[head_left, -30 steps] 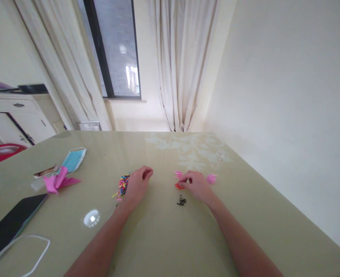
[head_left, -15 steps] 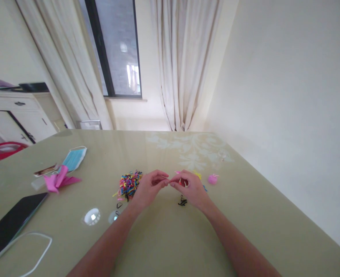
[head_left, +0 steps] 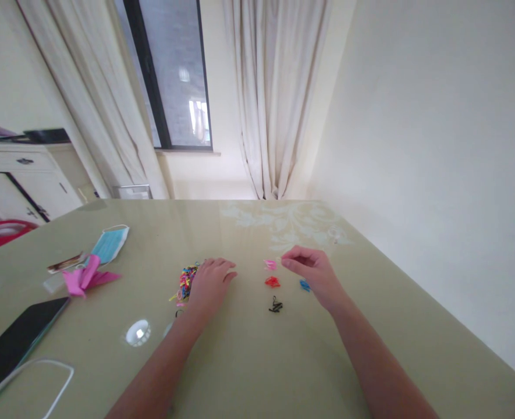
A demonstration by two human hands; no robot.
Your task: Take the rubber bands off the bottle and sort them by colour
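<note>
My left hand (head_left: 212,284) hovers over the right side of a pile of mixed-colour small elastic bands (head_left: 188,282), fingers stretched out and holding nothing. My right hand (head_left: 313,272) is closed in a pinch, with a faint pale elastic band (head_left: 279,260) at its fingertips. Close to those fingertips lies a small group of pink bands (head_left: 270,265). Nearer to me are red bands (head_left: 272,282) and then black bands (head_left: 276,305). A few blue bands (head_left: 305,285) show beside the right wrist. The right hand hides the table behind it.
On the left lie a black-screened phone (head_left: 17,331) with a white cable (head_left: 60,366), a pink folded-paper figure (head_left: 86,276) and a blue face mask (head_left: 112,244). A wall (head_left: 436,174) runs along the table's right side.
My hands, which met in the middle, have parted. The left moved back to the mixed pile and spread its fingers; the right shifted right and slightly away, uncovering the red bands.
</note>
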